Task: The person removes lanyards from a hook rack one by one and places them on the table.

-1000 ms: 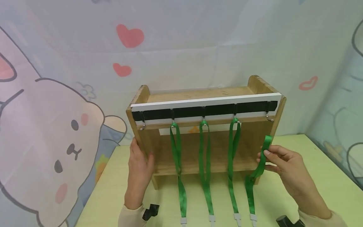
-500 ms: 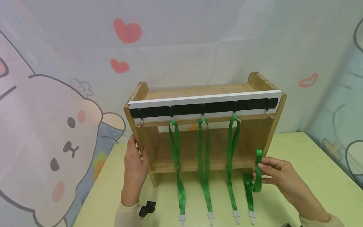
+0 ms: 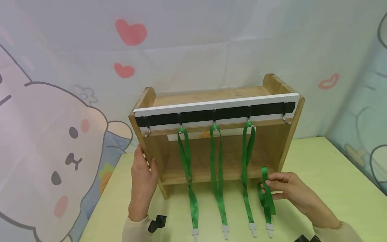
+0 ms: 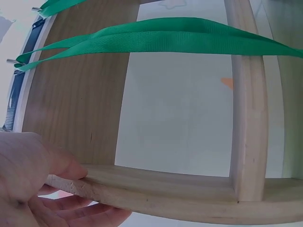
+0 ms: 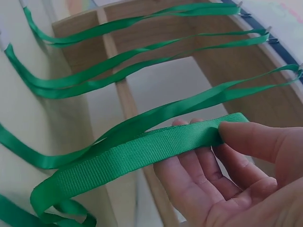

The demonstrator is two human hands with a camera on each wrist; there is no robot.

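In the head view, my left hand (image 3: 143,183) grips the left side panel of a small wooden shelf (image 3: 211,95). Its thumb lies on one face of the panel (image 4: 156,191) and its fingers behind the other, as the left wrist view shows. My right hand (image 3: 297,191) pinches a green lanyard (image 5: 113,163) between thumb and fingers near its looped top. That lanyard's strap folds over below the hand, and its white clip (image 3: 269,228) hangs low. The rightmost hook (image 3: 285,119) bears nothing. Three other green lanyards, the leftmost (image 3: 185,151) among them, hang from the middle hooks.
A black strip (image 3: 232,112) on a white board carries the hooks along the shelf's front. The leftmost hook (image 3: 147,131) is bare. The shelf stands on a pale yellow-green table (image 3: 320,164). Behind it hangs a printed cloth (image 3: 193,50).
My right hand has moved down and to the left with the lanyard, whose top now sits lower and closer to its hanging neighbour. My left hand keeps its hold on the shelf.
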